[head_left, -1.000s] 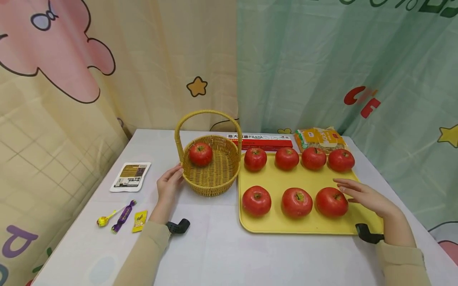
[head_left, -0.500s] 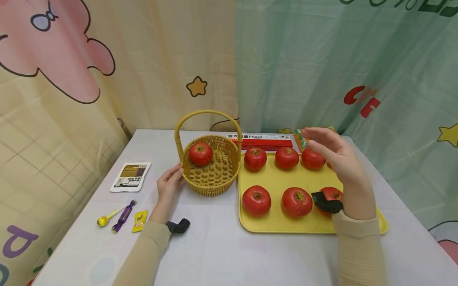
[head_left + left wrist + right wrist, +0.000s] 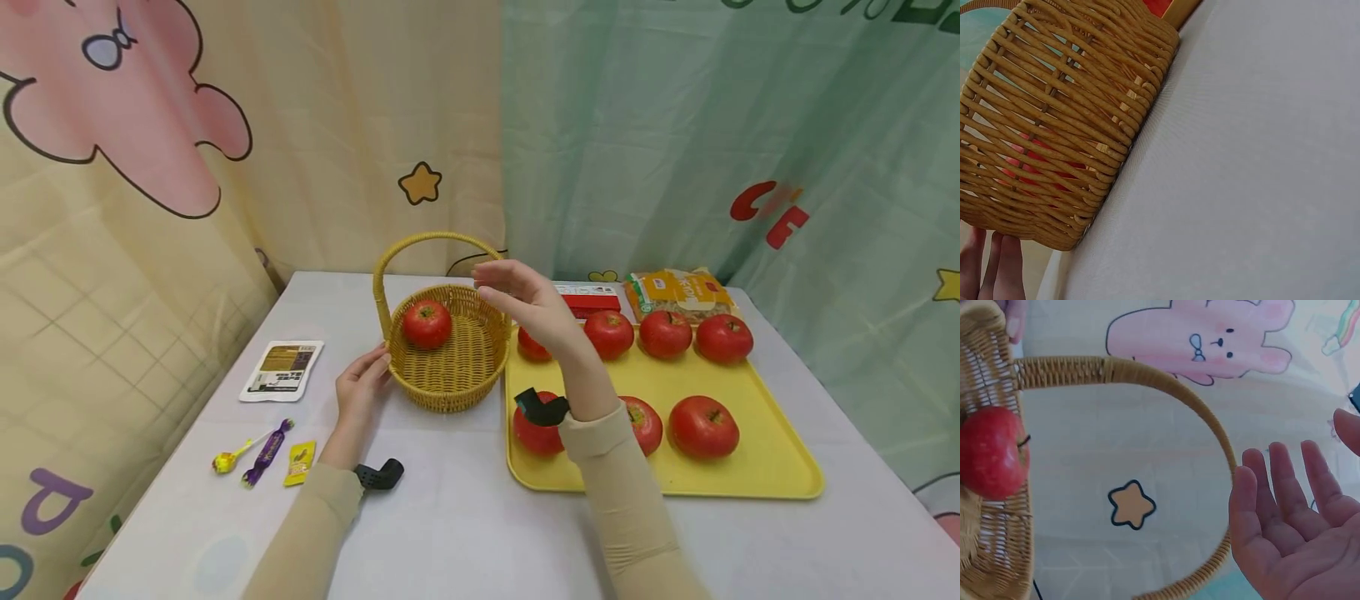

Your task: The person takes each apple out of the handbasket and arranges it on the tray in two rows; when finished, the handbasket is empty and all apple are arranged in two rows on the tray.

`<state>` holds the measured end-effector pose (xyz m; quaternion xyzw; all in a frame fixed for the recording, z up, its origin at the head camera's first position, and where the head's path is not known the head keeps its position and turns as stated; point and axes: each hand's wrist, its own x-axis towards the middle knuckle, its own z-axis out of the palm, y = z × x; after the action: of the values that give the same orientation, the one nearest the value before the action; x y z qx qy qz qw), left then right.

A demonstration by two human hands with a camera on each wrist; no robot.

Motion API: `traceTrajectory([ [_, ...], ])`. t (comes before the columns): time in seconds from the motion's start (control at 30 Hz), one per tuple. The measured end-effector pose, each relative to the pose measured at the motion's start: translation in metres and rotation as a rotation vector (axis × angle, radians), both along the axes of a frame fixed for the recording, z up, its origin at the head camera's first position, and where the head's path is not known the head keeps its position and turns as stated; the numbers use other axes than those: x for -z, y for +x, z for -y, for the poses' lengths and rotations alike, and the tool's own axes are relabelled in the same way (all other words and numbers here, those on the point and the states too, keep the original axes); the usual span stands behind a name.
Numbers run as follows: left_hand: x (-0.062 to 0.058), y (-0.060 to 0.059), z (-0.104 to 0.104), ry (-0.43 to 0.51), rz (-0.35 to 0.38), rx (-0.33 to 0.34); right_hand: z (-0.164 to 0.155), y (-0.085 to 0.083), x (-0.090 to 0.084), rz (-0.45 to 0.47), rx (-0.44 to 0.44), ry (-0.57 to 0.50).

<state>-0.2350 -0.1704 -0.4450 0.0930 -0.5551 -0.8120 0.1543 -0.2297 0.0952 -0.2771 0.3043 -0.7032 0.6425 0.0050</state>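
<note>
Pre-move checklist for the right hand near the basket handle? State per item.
1. Right hand empty, fingers relaxed: ok.
2. Left hand touching the basket wall: ok.
3. Basket upright on the table: ok.
4. One apple in the basket, room beside it: ok.
5. Handle free of any grip: ok.
6. Back-left tray apple unobstructed: not ok, the right hand covers most of it.

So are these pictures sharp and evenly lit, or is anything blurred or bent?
Head view: soft even light, faint shadows, the table edges bowed by the wide lens. Left wrist view: the basket weave fills the frame, sharp and close. Right wrist view: the right hand and basket handle look slightly soft, no glare.
</note>
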Motion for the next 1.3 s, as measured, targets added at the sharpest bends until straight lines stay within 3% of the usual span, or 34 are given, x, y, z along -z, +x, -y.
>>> traceTrajectory([
  [0.27, 0.003, -0.001, 0.0, 0.017, -0.022, 0.003, 0.039, -0.018, 0.029, 0.189, 0.12, 0.0],
  [0.47, 0.004, -0.001, 0.001, 0.023, -0.036, 0.012, 0.06, -0.027, 0.045, 0.267, 0.203, -0.023],
  [0.83, 0.001, 0.0, -0.001, 0.027, -0.025, 0.011, 0.087, -0.044, 0.067, 0.29, 0.351, 0.046],
  [1.3, -0.002, 0.001, -0.001, 0.017, -0.01, 0.009, 0.101, -0.059, 0.092, 0.286, 0.324, 0.126],
])
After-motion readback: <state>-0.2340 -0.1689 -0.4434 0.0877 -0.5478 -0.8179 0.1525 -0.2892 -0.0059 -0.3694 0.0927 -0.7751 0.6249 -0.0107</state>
